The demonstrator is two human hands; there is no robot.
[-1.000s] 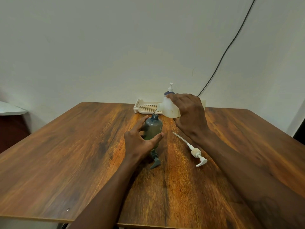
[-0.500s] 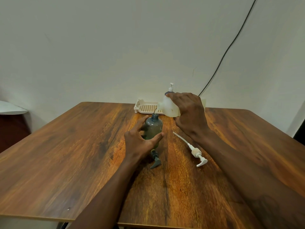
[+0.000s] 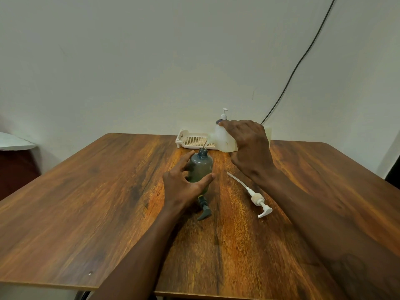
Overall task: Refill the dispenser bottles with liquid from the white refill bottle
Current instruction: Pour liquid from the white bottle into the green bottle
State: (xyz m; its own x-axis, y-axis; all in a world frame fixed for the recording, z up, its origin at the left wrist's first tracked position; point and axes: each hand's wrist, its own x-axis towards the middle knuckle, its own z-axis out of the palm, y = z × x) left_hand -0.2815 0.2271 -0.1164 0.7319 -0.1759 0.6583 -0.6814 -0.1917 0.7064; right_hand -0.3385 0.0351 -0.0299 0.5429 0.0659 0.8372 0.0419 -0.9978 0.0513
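The dispenser bottle (image 3: 200,167) is smoky grey-green and translucent, with round shoulders and an uncapped neck. It stands upright just in front of the cream tray (image 3: 194,141), long axis vertical, mouth pointing up. The left hand (image 3: 181,187) cups it, thumb and fingers spread and curved round its sides. At the tray's right end, the right hand (image 3: 249,146) curls its fingers over the white refill bottle (image 3: 224,139).

A cream perforated tray (image 3: 194,141) sits at the wooden table's (image 3: 86,202) far edge; a black cable (image 3: 298,66) crosses the wall behind.
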